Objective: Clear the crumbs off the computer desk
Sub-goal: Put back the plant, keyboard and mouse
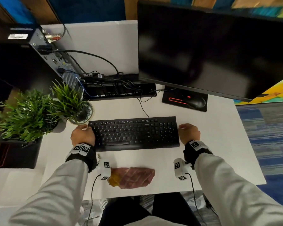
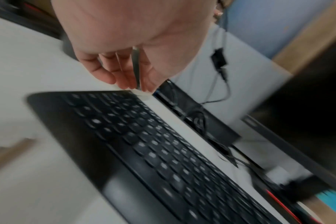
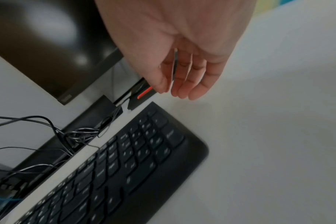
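Observation:
A black keyboard (image 1: pixel 134 132) lies across the middle of the white desk (image 1: pixel 211 144). My left hand (image 1: pixel 83 127) hovers at its left end. In the left wrist view that hand (image 2: pixel 132 84) hangs with fingers loosely curled over the keyboard's (image 2: pixel 144 144) far corner, holding nothing. My right hand (image 1: pixel 185 126) is beside the right end. Its fingers (image 3: pixel 194 91) are relaxed above bare desk, next to the keyboard (image 3: pixel 125 166). A maroon cloth (image 1: pixel 134 176) with a yellow patch lies near the front edge. A few pale crumbs (image 1: pixel 98 155) sit by my left wrist.
A dark monitor (image 1: pixel 211 51) stands at the back right, with a mouse (image 1: pixel 197 101) on a black pad below it. Two potted plants (image 1: pixel 39 111) crowd the left side. A computer tower (image 1: pixel 44 46) and tangled cables (image 1: pixel 114 85) fill the back left.

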